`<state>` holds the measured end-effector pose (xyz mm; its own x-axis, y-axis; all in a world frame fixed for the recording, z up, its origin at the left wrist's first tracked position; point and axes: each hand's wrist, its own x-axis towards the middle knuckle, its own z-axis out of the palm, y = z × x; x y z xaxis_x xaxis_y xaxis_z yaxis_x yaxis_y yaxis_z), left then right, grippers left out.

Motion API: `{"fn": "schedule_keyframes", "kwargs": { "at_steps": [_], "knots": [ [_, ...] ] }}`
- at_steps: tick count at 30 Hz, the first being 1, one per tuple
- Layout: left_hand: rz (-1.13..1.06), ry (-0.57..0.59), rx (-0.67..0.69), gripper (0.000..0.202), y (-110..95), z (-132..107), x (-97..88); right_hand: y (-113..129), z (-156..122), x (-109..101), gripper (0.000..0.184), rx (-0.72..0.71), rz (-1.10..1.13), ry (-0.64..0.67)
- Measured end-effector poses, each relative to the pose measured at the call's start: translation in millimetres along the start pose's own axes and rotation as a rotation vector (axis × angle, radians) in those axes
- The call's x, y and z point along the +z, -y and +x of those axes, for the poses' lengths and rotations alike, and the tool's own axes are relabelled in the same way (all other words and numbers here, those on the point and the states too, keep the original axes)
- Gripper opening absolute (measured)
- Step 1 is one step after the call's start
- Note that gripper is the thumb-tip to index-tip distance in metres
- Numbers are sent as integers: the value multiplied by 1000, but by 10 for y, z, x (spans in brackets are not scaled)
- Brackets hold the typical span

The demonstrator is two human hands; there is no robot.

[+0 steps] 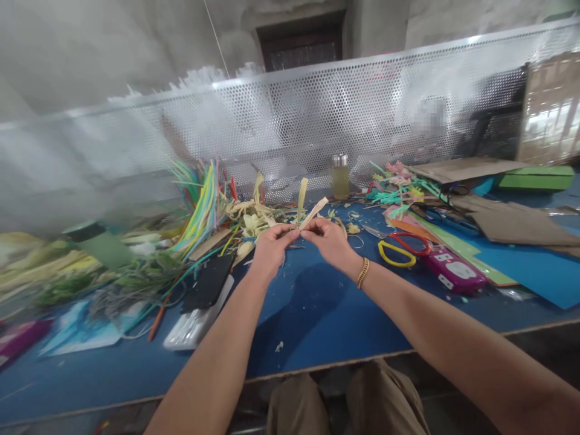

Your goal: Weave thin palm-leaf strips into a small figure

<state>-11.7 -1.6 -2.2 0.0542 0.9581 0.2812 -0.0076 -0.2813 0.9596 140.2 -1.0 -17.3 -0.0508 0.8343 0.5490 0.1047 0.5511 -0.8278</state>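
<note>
Both hands meet over the middle of the blue table (312, 326), fingertips pinched together. My left hand (272, 244) is closed on the base of a pale dried-leaf strip (302, 199), one end of which sticks up. My right hand (328, 238) pinches the same piece from the other side, where a second pale end (317, 209) slants up to the right. Whether the two ends belong to one strip is hidden by the fingers. Just behind the left hand lie pale dried husk pieces (254, 225).
Scissors with red and yellow handles (397, 254) and a purple case (455, 272) lie to the right, near coloured sheets (521, 260). A black phone (208, 283), green foliage (145, 278) and colourful strips (199, 208) are left. A jar (341, 178) stands before the perforated metal panel (308, 115).
</note>
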Motion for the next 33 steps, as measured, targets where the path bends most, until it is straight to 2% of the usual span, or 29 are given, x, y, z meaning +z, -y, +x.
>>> {"fn": "schedule_keyframes", "kwargs": {
  "at_steps": [5,9,13,16,19,21,23,27,29,33],
  "knots": [
    [43,38,5,26,11,13,-19,38,-4,-34,16,-9,-102,-4],
    [115,44,45,26,-1,20,-31,30,19,-97,20,-39,-291,84],
    [354,30,283,17,-23,63,-85,2,45,-134,20,-61,-422,123],
    [595,-11,495,12,-49,82,-126,-16,51,-135,15,-93,-397,105],
    [727,-84,594,12,-72,61,-121,-26,46,-123,14,-111,-352,53],
    [699,-94,583,13,-79,33,-83,-31,39,-107,14,-112,-294,18],
    [578,-84,513,14,-73,3,-24,-34,29,-83,14,-111,-202,-10],
    [217,-48,237,17,-18,-42,102,-41,3,-16,17,-42,-9,-69],
    [122,9,146,18,15,-56,144,-49,-7,21,19,21,111,-82],
    [178,68,191,22,28,-78,172,-62,-15,74,22,109,279,-107]
  ]
}}
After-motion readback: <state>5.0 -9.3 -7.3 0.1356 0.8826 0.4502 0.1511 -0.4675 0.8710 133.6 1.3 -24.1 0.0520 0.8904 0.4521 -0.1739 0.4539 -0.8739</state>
